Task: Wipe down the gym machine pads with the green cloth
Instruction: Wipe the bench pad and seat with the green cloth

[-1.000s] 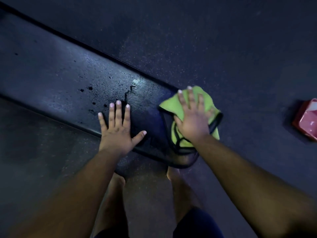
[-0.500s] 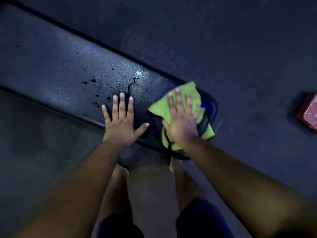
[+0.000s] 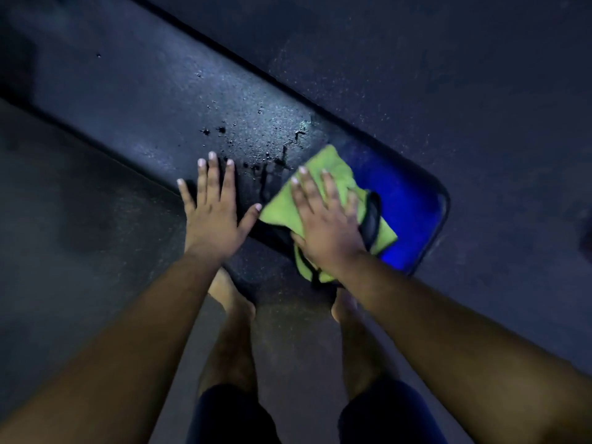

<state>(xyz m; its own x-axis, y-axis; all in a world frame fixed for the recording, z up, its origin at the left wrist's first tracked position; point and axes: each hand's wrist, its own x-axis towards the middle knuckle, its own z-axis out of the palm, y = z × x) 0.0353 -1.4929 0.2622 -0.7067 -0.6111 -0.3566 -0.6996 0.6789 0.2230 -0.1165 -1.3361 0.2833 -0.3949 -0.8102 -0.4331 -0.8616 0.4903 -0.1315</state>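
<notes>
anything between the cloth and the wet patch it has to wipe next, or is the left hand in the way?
Nothing visible blocks it. The right hand presses the green cloth flat on the pad, and the droplets begin right at the cloth's far-left edge. The left hand rests flat on the pad's near edge, beside that path rather than across it.

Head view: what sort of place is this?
Probably a dim gym: a long padded bench with wet droplets, dark speckled floor like rubber matting, and a green cloth pressed flat under the right hand.
</notes>
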